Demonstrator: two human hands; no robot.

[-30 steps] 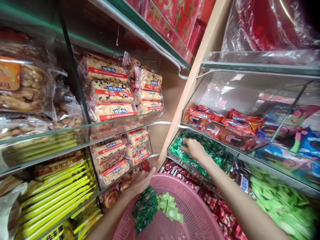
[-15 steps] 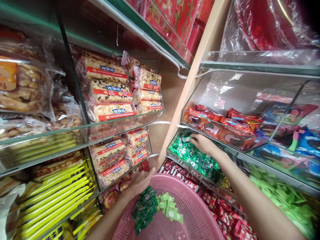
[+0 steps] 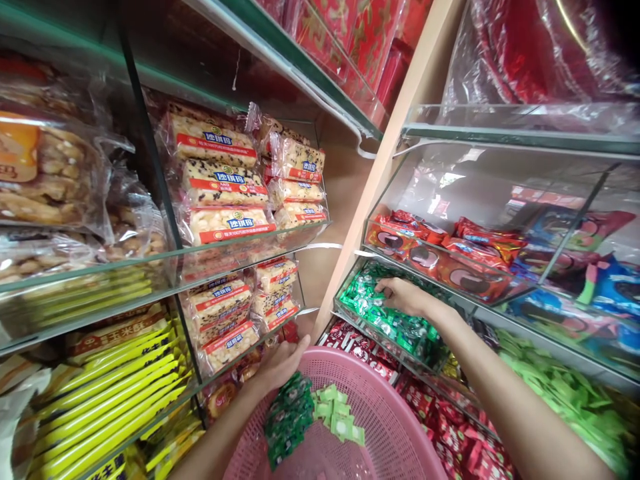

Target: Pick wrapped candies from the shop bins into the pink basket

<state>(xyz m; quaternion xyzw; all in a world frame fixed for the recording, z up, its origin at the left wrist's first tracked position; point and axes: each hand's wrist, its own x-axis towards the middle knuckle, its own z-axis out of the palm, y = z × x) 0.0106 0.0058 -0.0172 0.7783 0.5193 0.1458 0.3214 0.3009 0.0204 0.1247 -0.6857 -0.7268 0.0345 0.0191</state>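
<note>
My left hand [image 3: 281, 365] grips the far rim of a pink plastic basket [image 3: 380, 407] held low in front of me. Inside the basket lie several dark green candy packets [image 3: 289, 417] and several light green sachets [image 3: 339, 417]. My right hand [image 3: 404, 295] reaches into a glass bin of green wrapped candies [image 3: 373, 310] on the right-hand shelf, fingers curled down into the pile. What the fingers enclose is hidden among the wrappers.
Glass shelves on the left carry stacked rice-crisp snack packs [image 3: 220, 183], bagged biscuits [image 3: 55, 173] and yellow bars [image 3: 115, 373]. On the right are bins of red chocolate-pie packs [image 3: 450, 257], red candies [image 3: 450, 433] and light green sachets [image 3: 565, 397]. Red packages fill the top shelves.
My right hand shifted right and deeper into the green candy bin, then drew slightly back toward the left, its fingers curling into the pile. The left hand and basket stayed put.
</note>
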